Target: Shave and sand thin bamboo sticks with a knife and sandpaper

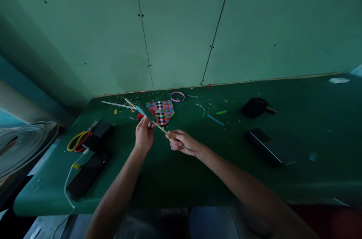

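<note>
A thin wooden stick (160,127) slants up and to the left above the table, with a dark green, flat piece (147,112) around or against its upper part. My left hand (144,136) pinches this green piece near its lower end. Closed round the stick's lower part is my right hand (182,142); the stick's end pokes out below the palm. Just behind the hands lies a multicoloured checkered woven piece (165,111), partly covered by the green piece. Something red (139,117) shows beside my left fingertips.
Scissors (77,141), a black box-like device (98,135) and a phone (87,176) with a white cable (66,186) lie left. A pink curled strip (177,97) and scraps lie behind. At right are a black pouch-like thing (254,107) and a dark case (266,146).
</note>
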`<state>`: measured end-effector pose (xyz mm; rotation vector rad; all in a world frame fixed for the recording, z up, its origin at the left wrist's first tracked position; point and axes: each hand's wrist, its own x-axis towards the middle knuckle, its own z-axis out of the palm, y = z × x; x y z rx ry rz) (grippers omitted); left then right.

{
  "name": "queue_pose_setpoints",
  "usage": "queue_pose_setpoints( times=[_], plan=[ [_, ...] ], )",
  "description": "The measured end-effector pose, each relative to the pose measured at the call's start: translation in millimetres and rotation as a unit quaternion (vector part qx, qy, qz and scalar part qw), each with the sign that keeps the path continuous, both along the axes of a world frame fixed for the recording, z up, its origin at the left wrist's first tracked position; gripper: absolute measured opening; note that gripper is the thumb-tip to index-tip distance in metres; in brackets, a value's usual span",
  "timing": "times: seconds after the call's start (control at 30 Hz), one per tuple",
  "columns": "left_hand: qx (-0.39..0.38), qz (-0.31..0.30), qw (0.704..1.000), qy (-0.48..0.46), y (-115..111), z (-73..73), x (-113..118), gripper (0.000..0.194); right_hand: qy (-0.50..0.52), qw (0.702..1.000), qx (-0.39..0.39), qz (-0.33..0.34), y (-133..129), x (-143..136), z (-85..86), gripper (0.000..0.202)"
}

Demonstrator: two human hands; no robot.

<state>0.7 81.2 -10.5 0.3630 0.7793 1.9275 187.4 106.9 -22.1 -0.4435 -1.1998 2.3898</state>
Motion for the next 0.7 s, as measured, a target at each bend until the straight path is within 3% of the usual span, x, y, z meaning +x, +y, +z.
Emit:
queue_pose_setpoints(
  times=[0.17,0.37,0.6,0.7],
  plan=[
    [0.001,-0.001,1.0,0.006,-1,0.2,-2,0.014,0.004,1.0,-0.001,-0.005,-1,-1,-1.5,0.024],
    [0.024,0.019,0.999,0.01,-2,6.9,-8,0.017,0.019,0.998,-0.026,0.053,3,2,2.6,0.026],
    [0.029,0.102,0.994,-0.005,-2,23.1,-47,0.007,0.031,0.992,-0.046,0.112,3,4,0.6,0.026],
    [0.029,0.137,0.99,-0.022,-4,28.8,-63,0.014,0.021,0.99,-0.049,0.131,3,5,1.1,0.025]
  ],
)
